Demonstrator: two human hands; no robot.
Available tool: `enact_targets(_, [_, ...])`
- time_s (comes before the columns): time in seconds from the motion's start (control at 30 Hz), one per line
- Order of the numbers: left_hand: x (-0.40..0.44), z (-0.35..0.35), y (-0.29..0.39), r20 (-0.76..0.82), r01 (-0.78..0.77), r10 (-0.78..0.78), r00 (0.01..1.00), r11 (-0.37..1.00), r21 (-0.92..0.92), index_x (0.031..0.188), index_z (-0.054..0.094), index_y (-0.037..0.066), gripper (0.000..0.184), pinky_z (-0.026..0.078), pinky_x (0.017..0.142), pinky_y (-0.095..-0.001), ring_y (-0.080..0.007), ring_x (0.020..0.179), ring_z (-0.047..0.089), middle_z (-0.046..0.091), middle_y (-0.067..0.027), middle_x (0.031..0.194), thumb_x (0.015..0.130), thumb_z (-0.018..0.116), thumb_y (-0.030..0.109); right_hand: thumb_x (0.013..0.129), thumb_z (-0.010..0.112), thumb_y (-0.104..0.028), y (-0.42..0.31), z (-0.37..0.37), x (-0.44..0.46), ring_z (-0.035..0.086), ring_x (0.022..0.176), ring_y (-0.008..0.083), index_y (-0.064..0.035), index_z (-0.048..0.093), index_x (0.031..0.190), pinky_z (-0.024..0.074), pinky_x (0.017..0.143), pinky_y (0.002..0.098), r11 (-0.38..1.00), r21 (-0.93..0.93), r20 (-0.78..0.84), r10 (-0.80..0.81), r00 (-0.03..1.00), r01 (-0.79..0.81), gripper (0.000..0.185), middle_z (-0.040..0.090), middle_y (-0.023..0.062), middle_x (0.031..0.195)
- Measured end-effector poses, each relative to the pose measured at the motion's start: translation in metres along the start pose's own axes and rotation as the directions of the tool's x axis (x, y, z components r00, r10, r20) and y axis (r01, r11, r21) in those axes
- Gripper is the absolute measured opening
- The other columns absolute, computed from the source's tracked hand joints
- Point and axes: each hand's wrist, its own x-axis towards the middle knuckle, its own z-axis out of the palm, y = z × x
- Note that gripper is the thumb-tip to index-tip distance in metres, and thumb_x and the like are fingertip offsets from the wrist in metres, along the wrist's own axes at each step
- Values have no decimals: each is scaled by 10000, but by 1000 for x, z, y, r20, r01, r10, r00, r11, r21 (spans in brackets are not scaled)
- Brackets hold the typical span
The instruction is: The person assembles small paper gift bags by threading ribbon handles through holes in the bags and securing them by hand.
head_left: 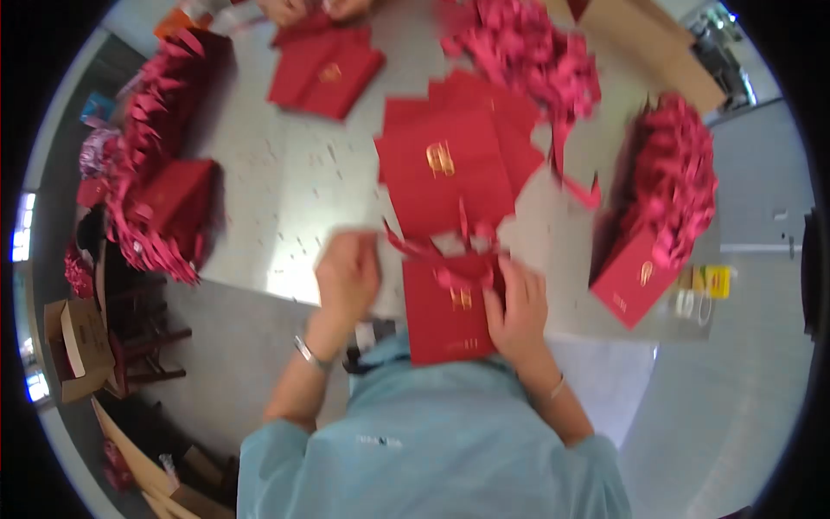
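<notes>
A red paper gift bag (pixel 437 333) with gold print lies flat at the table's front edge, against my body. My right hand (pixel 520 307) grips its right side, thumb on the front and fingers along the edge. Pink-red ribbon (pixel 450 275) lies across the bag's top, with loose ends rising beyond it. My left hand (pixel 347 268) is closed just left of the bag, near a ribbon end; whether anything is in its fingers is hidden. Beyond the bag lies a fanned pile of similar red bags (pixel 458 173).
A heap of ribbons (pixel 536 60) lies at the back. Rows of ribboned bags stand at left (pixel 143 173) and right (pixel 674 173). Across the table, another person's hands (pixel 346 7) are by more red bags (pixel 324 73). A yellow packet (pixel 713 281) sits at the right edge.
</notes>
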Motion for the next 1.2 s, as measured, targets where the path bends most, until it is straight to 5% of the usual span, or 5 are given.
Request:
enact_targets(0.17, [33, -7, -12, -25, -324, 330, 944, 937, 130, 860, 645, 5, 58, 525, 629, -377, -330, 735, 637, 640, -155, 836, 813, 633, -26, 764, 710, -81, 0, 1, 2, 568, 952, 337, 15, 582, 1188, 490, 821, 403, 1000, -9, -34, -18, 999, 18, 453, 595, 160, 1134])
enact_targets(0.47, [58, -15, -6, 69, -20, 16, 997, 998, 56, 1151, 622, 29, 347, 521, 673, -335, -255, 838, 636, 630, -144, 1092, 810, 613, -38, 767, 715, -73, 4, 4, 1, 565, 940, 335, 28, 564, 1187, 488, 814, 404, 998, 38, -51, -53, 997, 55, 458, 588, 167, 1135])
enact_targets(0.53, [52, -19, 2, -47, -289, 304, 952, 937, 195, 1248, 582, 49, 472, 517, 688, -316, -244, 919, 616, 589, -136, 1192, 792, 591, -72, 762, 717, -67, 3, 4, -1, 566, 940, 332, 26, 575, 1173, 486, 817, 403, 998, 43, -75, -47, 996, 50, 444, 593, 164, 1132])
enact_targets(0.8, [16, 7, 67, 409, -366, 380, 829, 923, -115, 999, 691, 29, 284, 485, 758, -382, -302, 861, 579, 661, -115, 969, 737, 763, 111, 730, 714, -10, 7, 8, -14, 580, 921, 264, -38, 647, 1089, 475, 791, 361, 973, 24, -235, -216, 947, 228, 366, 635, 82, 1081])
enact_targets(1.2, [-8, 1, 87, 223, -447, 441, 869, 894, -24, 821, 657, 92, 171, 395, 681, -396, -274, 767, 524, 575, -61, 841, 678, 739, 50, 707, 741, -49, -6, -33, 25, 552, 759, 252, -78, 702, 953, 445, 689, 367, 941, 232, -211, -197, 957, 245, 251, 589, 66, 861])
